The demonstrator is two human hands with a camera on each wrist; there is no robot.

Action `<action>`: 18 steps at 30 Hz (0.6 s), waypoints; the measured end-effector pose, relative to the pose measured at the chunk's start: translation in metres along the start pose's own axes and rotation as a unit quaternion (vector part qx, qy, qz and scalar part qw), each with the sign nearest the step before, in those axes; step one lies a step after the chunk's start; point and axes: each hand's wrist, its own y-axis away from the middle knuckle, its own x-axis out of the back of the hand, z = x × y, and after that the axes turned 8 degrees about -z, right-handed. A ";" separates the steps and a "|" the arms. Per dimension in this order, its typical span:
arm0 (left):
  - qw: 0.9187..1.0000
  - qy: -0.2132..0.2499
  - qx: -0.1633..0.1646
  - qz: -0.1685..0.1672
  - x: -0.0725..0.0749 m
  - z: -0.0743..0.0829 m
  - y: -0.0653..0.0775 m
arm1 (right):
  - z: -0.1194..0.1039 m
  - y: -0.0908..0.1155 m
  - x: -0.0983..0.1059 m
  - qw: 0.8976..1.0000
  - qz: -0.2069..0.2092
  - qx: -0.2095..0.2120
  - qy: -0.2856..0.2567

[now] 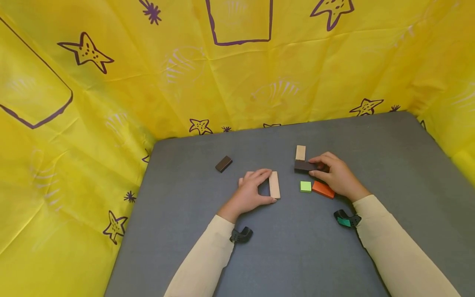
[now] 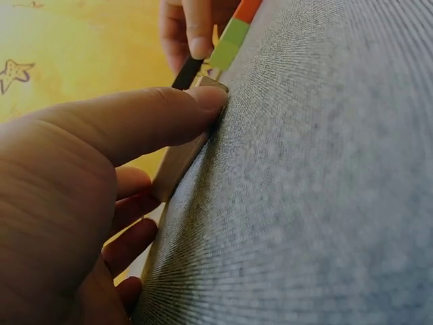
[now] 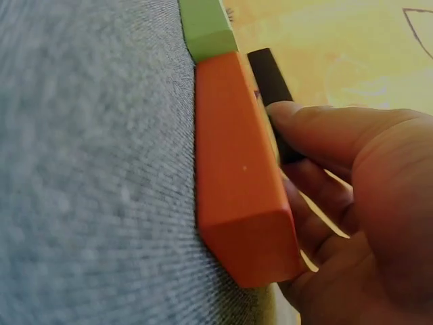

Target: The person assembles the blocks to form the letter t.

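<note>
My left hand [image 1: 250, 196] is pinching the pale block [image 1: 274, 185], my right hand [image 1: 338, 175] the dark block [image 1: 302, 166] at two o'clock, ideally lightly.

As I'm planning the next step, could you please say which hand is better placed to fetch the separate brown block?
Probably the left hand: it is nearer the brown block, though it holds a long pale block. The right hand is farther, pinching a black block.

Remotely, I observe a grey, fabric-covered table [image 1: 178, 198] supporting one dark brown rectangular block [image 1: 224, 164], one long pale wooden block [image 1: 274, 185], a second pale wooden block [image 1: 300, 152], and one light-green square block [image 1: 306, 187] just beside one orange rectangular block [image 1: 323, 189].
</note>
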 end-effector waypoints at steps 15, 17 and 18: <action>1.000 0.014 0.008 -0.002 0.002 -0.004 0.001 | -0.025 -0.017 -0.011 1.000 -0.007 0.020 -0.009; 1.000 0.018 0.006 0.002 0.002 -0.004 0.001 | -0.027 -0.019 -0.013 1.000 -0.017 0.019 -0.008; 1.000 0.019 0.005 0.003 0.001 -0.004 0.001 | -0.028 -0.021 -0.013 1.000 -0.021 0.017 -0.006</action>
